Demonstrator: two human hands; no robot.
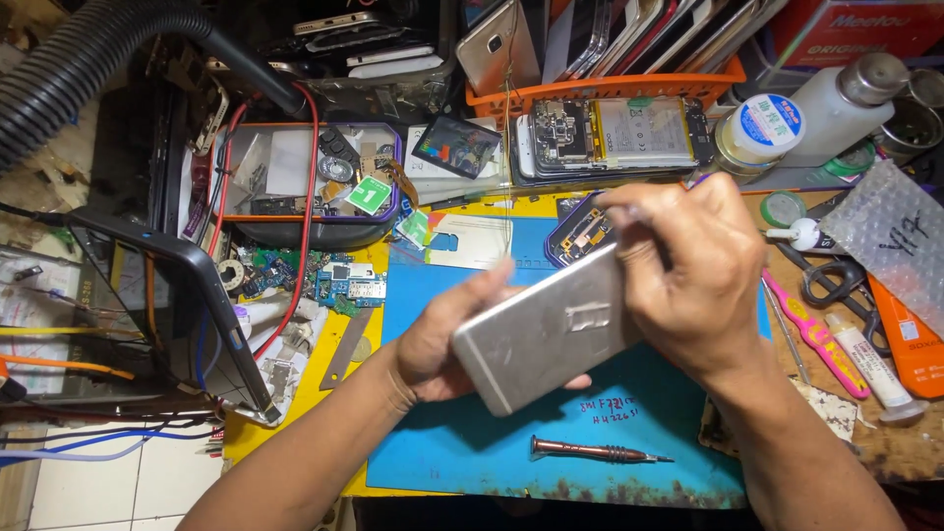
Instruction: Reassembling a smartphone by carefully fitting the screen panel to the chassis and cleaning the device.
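Both hands grip a silver phone [546, 334] above the blue mat [462, 433]: left hand [442, 339] clasps its lower end, right hand [688, 265] its upper end; its long axis runs between them.

This is a phone repair workshop. The yellow desk [295, 393] carries a stained blue rubber work mat [492, 442] with a copper-handled precision screwdriver [595, 451] on it. An orange plastic basket [629, 88] holds stacked phone housings, an opened phone with bare battery and circuit board [615, 133] lies beside it, and loose green circuit boards [334, 280], pink-handled tweezers [816, 334] and a white glue tube [870, 369] crowd the edges.
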